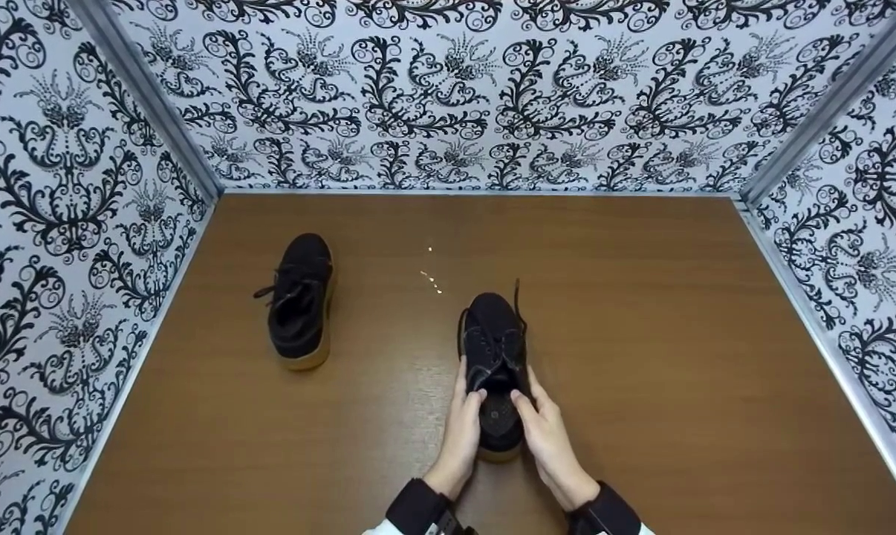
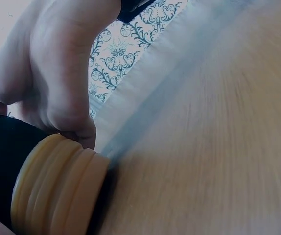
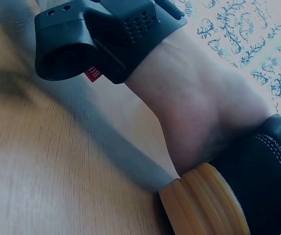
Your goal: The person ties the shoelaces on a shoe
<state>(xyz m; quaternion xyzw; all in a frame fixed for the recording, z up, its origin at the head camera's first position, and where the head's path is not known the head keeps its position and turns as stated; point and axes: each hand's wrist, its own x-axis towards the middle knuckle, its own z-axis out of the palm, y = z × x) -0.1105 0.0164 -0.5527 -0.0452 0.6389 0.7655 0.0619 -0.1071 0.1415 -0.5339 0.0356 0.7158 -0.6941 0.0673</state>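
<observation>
A black lace-up shoe [image 1: 495, 334] with white stitching and a tan sole stands on the wooden tabletop, toe pointing away. My left hand [image 1: 459, 427] grips its left side, thumb hooked over the collar edge. On the opposite side my right hand [image 1: 550, 435] holds it the same way, thumb at the opening. Between the thumbs the dark insole [image 1: 498, 416] shows. Loose laces [image 1: 518, 305] stick out by the toe. Both wrist views show the heel's ridged tan sole [image 2: 57, 191] close up, near the tabletop. The fingers under the shoe's sides are mostly hidden.
A matching black shoe [image 1: 299, 297] stands to the left, its lace hanging off its left side. Small white light reflections [image 1: 432, 279] show on the brown tabletop [image 1: 641, 312]. Patterned black-and-white walls [image 1: 448, 89] with grey metal edging enclose the back and sides.
</observation>
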